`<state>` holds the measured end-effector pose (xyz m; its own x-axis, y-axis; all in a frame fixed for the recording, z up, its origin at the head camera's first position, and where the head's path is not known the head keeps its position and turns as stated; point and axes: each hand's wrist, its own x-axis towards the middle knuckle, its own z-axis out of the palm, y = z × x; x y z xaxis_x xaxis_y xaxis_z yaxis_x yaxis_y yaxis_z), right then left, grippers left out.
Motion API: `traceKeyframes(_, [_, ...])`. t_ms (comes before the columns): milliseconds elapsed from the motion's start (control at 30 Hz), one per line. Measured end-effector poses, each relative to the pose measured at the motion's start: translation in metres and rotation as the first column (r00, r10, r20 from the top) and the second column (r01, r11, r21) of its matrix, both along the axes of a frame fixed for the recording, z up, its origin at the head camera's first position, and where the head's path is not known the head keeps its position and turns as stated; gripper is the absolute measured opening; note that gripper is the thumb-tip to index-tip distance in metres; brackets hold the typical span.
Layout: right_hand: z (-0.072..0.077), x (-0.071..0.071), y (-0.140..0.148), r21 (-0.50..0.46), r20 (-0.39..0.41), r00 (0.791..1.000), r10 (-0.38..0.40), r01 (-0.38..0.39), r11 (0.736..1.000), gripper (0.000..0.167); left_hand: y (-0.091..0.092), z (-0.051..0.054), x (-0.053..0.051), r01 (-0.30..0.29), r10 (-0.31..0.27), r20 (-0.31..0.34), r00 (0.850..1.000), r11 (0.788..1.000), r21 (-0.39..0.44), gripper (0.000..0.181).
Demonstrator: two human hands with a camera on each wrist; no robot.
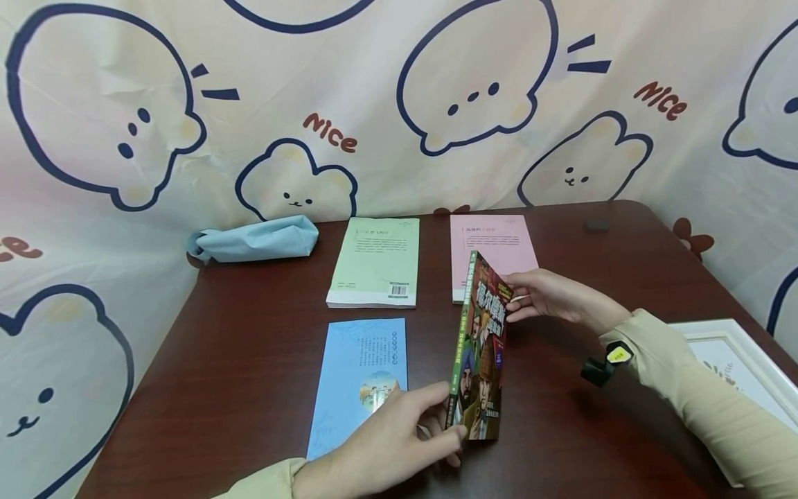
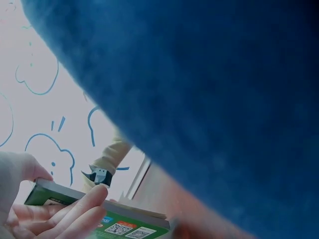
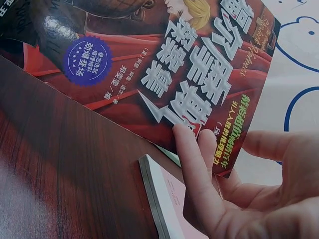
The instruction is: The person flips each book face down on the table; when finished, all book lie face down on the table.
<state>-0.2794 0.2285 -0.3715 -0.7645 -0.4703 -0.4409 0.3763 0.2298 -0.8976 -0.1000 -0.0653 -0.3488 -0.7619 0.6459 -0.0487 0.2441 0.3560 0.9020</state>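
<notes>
Held upright at a tilt above the table is a paperback book [image 1: 483,353] with a dark, illustrated cover and a green spine. My left hand [image 1: 399,430] grips its lower corner at the spine, thumb on one side and fingers on the other. At the upper far corner, my right hand [image 1: 548,294] pinches the cover edge. In the right wrist view, the red front cover [image 3: 124,99] shows large silver lettering. The left wrist view shows part of its green back cover [image 2: 112,226]; much of that view is blocked by a blurred blue shape.
A blue book [image 1: 355,367] lies left of the held one, partly behind my left hand. Farther back are a green book [image 1: 374,260], a pink book [image 1: 492,232] and a light blue pouch [image 1: 262,239]. A white frame [image 1: 717,346] lies under my right forearm.
</notes>
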Motion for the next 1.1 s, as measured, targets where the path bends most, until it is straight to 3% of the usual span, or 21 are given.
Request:
traceKeyframes(167, [0.0009, 0.0001, 0.0005, -0.023, 0.005, 1.000, 0.017, -0.017, 1.000, 0.042, 0.0009, 0.0007, -0.0004, 0.005, -0.006, -0.043, 0.999, 1.000, -0.020, 0.022])
traceKeyframes(533, [-0.0021, -0.0020, 0.0018, -0.045, 0.018, 0.999, 0.037, -0.036, 0.998, 0.037, 0.0013, 0.0014, -0.0010, 0.007, -0.008, -0.068, 0.998, 1.000, -0.027, 0.021])
traceKeyframes(700, [-0.0028, -0.0019, 0.0001, -0.052, 0.023, 0.999, 0.031, -0.029, 0.998, 0.039, 0.0002, 0.0014, -0.0014, 0.011, -0.011, -0.058, 0.998, 1.000, -0.010, 0.020])
traceKeyframes(1100, [0.0011, 0.0010, 0.0001, -0.042, 0.033, 0.999, -0.020, 0.021, 0.999, 0.035, -0.0001, 0.0016, -0.0013, 0.030, -0.030, -0.142, 0.989, 1.000, -0.005, 0.015])
